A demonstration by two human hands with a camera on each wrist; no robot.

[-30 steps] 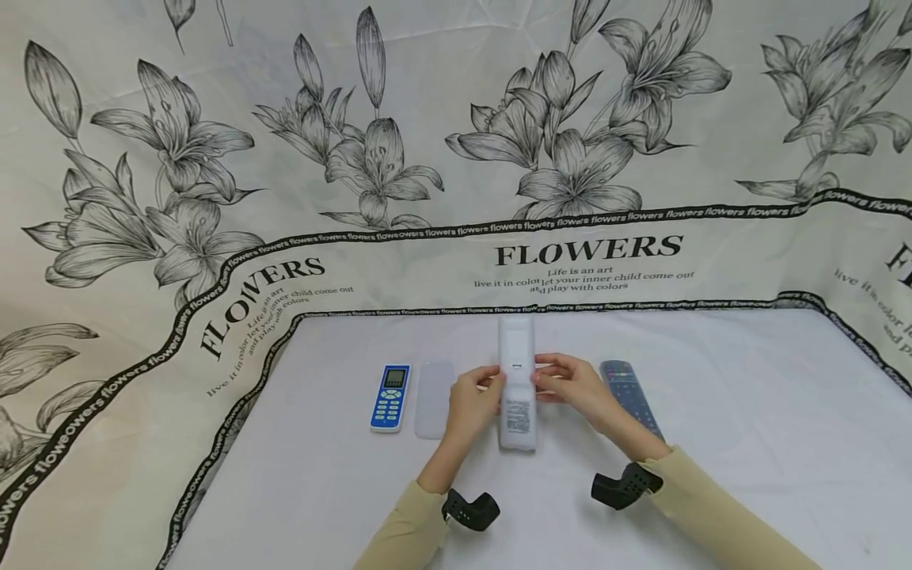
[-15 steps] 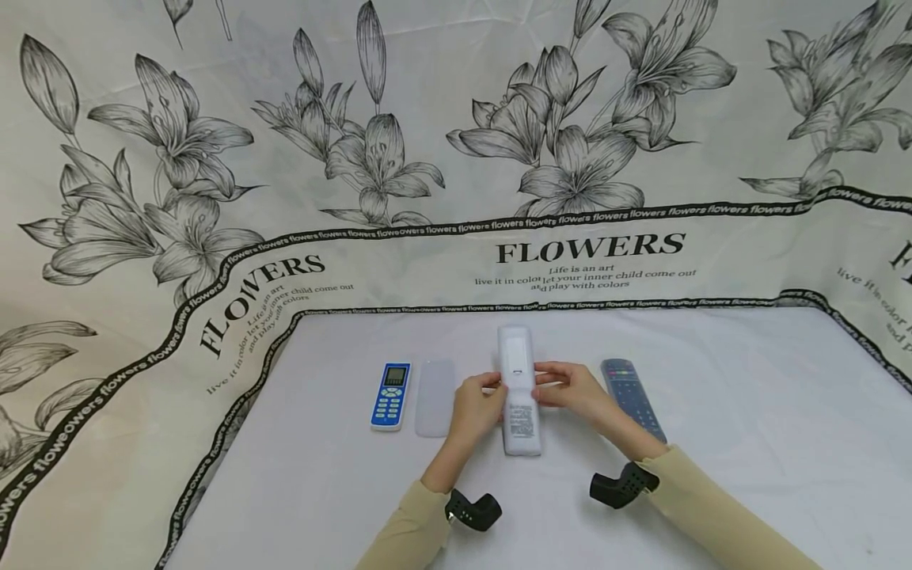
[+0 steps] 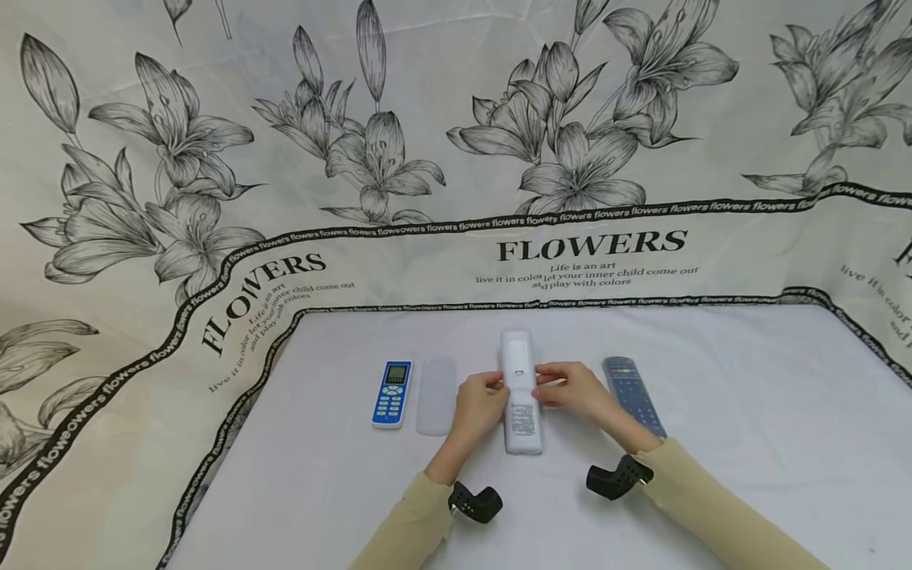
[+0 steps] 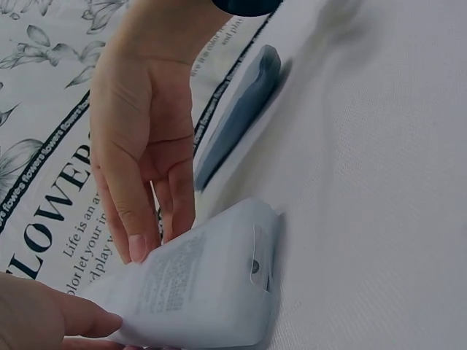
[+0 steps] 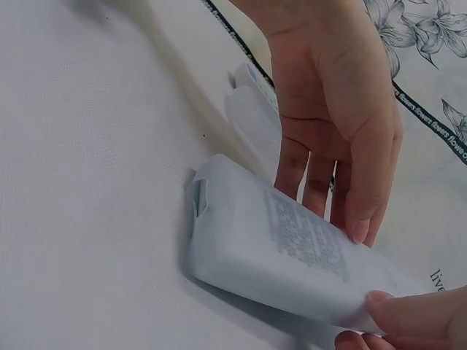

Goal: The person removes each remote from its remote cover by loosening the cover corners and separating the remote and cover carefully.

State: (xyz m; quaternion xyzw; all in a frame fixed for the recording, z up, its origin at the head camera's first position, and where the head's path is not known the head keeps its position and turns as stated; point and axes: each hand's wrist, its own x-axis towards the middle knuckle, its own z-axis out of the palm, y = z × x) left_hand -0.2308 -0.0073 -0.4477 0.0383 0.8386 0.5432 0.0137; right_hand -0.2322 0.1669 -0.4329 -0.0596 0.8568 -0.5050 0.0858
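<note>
A white remote control (image 3: 522, 396) in a translucent cover lies back side up between both hands in the head view. Small print and a battery lid show on its back. My left hand (image 3: 480, 408) grips its left edge between thumb and fingers, and my right hand (image 3: 574, 385) pinches the opposite edge. The left wrist view has the covered near end of the remote (image 4: 211, 281), where the cover has a small opening. From the right wrist, the left hand's thumb (image 5: 360, 227) presses on the back; the right thumb (image 5: 405, 310) touches the near edge.
Left of the hands lie a blue-and-white remote (image 3: 391, 394) and a flat translucent cover (image 3: 436, 397). A dark blue remote (image 3: 632, 396) sits partly behind the right forearm. A flower-printed cloth (image 3: 399, 269) rises behind the white tabletop (image 3: 755, 412).
The white remote has come slightly toward me and to the right, with both hands still gripping its sides. The other remotes and the flat cover stay where they were.
</note>
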